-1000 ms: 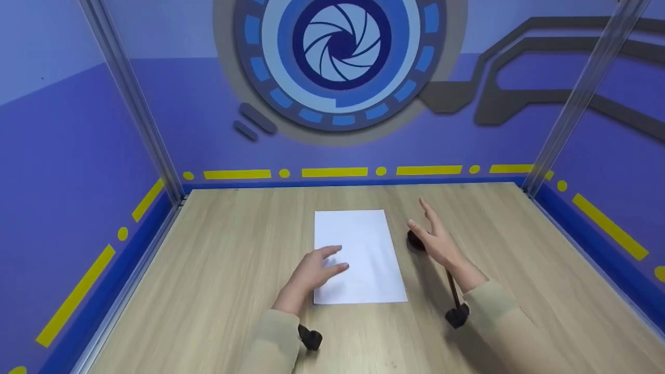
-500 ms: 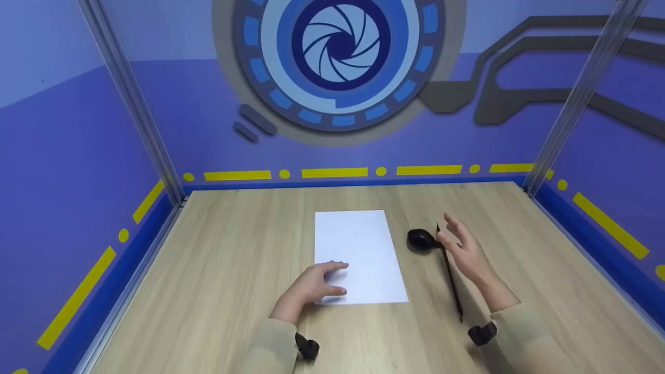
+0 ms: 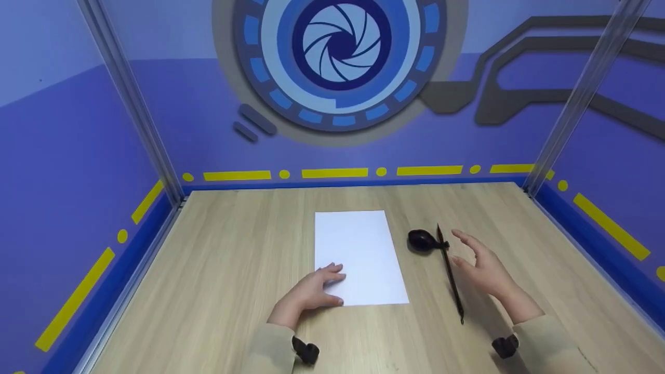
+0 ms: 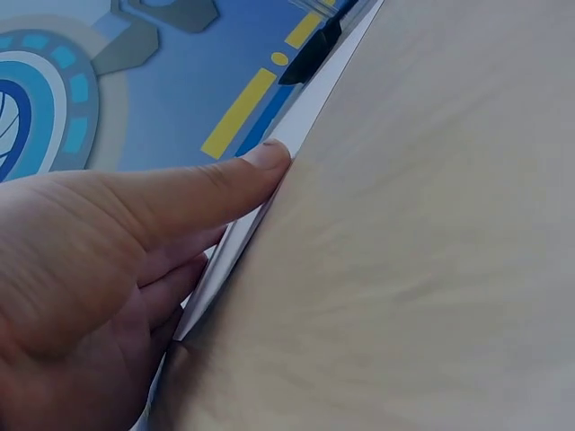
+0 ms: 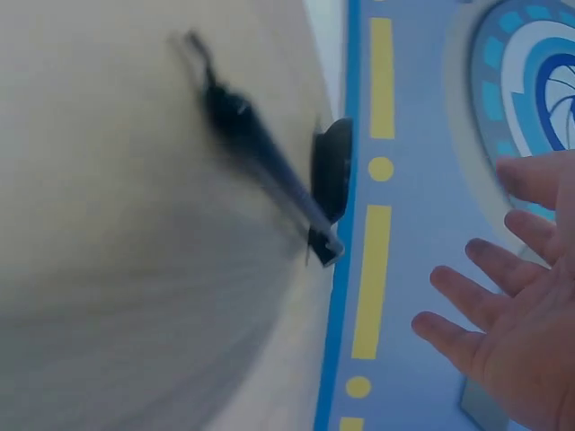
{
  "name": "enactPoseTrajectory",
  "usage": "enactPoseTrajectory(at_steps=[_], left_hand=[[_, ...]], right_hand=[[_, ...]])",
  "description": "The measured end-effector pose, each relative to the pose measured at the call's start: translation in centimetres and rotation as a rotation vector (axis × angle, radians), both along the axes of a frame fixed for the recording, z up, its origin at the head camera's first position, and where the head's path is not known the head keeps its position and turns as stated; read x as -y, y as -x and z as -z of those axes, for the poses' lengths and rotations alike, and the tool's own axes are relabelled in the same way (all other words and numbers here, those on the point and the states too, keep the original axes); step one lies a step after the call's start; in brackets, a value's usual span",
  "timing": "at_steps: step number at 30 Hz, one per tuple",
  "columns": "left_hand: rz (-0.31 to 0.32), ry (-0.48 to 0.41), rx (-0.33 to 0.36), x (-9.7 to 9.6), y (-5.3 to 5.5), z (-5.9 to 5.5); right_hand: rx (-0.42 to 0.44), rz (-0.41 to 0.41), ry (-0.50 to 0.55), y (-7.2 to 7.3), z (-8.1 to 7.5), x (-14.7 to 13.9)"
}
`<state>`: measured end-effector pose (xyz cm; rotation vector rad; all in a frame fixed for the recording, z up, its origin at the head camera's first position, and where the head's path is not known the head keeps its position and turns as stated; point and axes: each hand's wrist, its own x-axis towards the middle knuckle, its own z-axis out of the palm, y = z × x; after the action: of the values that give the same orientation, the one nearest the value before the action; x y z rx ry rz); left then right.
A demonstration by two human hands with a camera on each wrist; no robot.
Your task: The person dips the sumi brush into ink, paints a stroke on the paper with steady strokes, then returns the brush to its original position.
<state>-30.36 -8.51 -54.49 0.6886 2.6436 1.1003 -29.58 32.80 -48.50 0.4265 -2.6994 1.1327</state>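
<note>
A white sheet of paper point(image 3: 363, 244) lies on the wooden table. My left hand point(image 3: 311, 291) rests at its near left corner, thumb and fingertips touching it, fingers loosely spread; in the left wrist view the thumb lies at the edge of the paper point(image 4: 310, 112). Right of the sheet is a small black rounded dish point(image 3: 421, 240) with a short narrow end. A slim dark brush point(image 3: 452, 283) with a pointed tip and a small end loop leans across that narrow end. My right hand point(image 3: 486, 270) hovers just right of the brush, fingers apart, holding nothing.
The wooden tabletop point(image 3: 234, 249) is bounded by blue printed walls at the back and sides. Metal posts point(image 3: 148, 119) stand at the back corners. A black camera sits on each wrist.
My right hand has drawn back to the right from over the dish and brush, uncovering both. My left hand has come down onto the paper's near left part.
</note>
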Motion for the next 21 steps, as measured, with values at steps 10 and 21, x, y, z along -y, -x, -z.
enactPoseTrajectory(at_steps=[10, 21], left_hand=[[-0.005, -0.003, 0.003, 0.1, 0.0, 0.2], [-0.007, 0.001, 0.008, 0.0, 0.2, 0.4]], right_hand=[[-0.135, -0.053, -0.346, -0.2, 1.0, -0.8], [-0.349, -0.189, -0.734, -0.2, 2.4, -1.1]])
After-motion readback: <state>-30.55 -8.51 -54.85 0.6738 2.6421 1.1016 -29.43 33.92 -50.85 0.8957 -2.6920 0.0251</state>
